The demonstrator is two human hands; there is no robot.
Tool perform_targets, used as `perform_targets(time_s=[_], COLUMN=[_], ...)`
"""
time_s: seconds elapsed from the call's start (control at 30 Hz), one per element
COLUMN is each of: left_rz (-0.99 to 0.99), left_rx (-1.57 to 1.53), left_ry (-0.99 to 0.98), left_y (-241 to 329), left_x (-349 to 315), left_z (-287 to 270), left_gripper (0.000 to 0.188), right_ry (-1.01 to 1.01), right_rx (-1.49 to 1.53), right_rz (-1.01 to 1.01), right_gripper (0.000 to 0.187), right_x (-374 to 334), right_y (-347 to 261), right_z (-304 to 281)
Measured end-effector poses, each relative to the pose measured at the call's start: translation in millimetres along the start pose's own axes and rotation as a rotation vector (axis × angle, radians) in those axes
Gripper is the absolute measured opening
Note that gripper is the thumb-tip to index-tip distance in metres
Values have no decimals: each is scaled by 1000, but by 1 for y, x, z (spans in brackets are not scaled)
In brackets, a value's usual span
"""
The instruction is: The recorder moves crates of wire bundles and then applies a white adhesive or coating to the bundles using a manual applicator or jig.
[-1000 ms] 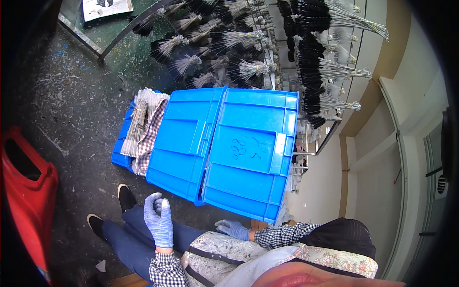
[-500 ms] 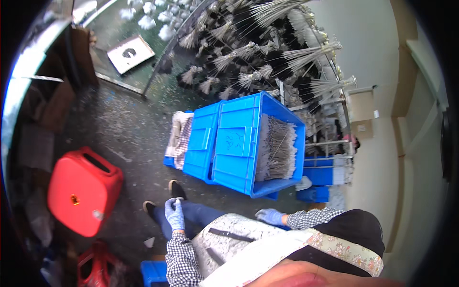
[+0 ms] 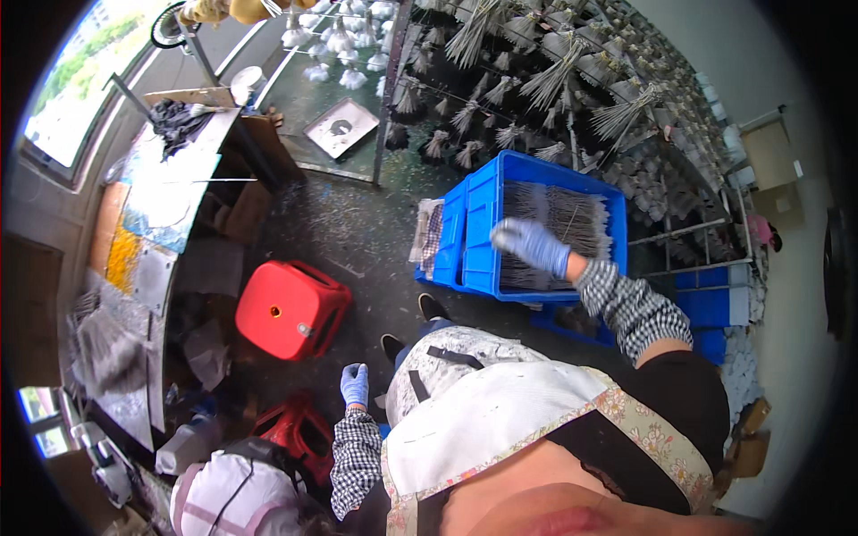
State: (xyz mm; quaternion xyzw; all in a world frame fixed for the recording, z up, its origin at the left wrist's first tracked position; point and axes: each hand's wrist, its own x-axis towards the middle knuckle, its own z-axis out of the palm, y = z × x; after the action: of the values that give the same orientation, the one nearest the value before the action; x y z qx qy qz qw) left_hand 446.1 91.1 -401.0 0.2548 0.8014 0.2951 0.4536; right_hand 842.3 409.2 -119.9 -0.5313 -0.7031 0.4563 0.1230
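My right hand [image 3: 534, 247], in a bluish glove with greyed fingertips, hovers over the left part of an open blue plastic crate [image 3: 483, 234]. Its fingers look loosely stretched out, slightly blurred, and nothing shows in them. Inside the crate lie dense bundles of thin, pale grey sticks or wires [image 3: 572, 219] with white fluffy ends. The arm covers the crate's near corner. My left hand [image 3: 355, 386], gloved alike, hangs low beside my apron [image 3: 483, 393] with the fingers curled in; nothing is seen in it.
Another blue crate [image 3: 450, 237] and checked cloth [image 3: 429, 237] adjoin the crate on its left. A red stool [image 3: 281, 308] stands left of my feet. Racks with hanging bundles [image 3: 545, 85] fill the back. A workbench [image 3: 170, 214] lines the left; a person in a white cap [image 3: 237, 496] is lower left.
My right hand has risen from beside my body to over the blue crate. My left hand stays low at my side. The view has swung left, showing the workbench and another person.
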Motion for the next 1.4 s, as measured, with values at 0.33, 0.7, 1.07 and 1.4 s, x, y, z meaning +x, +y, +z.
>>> perform_targets(time_s=[0.33,0.7,1.07,1.4], left_rz=[-360,-372,-295,-402], left_rx=[-381,-296,24,-149], left_ry=[163,203,242,431], left_y=[-10,13,39,32], left_x=[-98,-155,-150,-178], left_z=[5,64,67,76], left_gripper=[21,19,39,34], right_ry=[233,250,49,100], right_rx=[455,500,794,697], right_rz=[47,38,-13,97], right_gripper=[59,70,50,55], right_x=[199,273,323,331], right_y=[7,-6,55,30], right_z=[-85,-125,-180,-157])
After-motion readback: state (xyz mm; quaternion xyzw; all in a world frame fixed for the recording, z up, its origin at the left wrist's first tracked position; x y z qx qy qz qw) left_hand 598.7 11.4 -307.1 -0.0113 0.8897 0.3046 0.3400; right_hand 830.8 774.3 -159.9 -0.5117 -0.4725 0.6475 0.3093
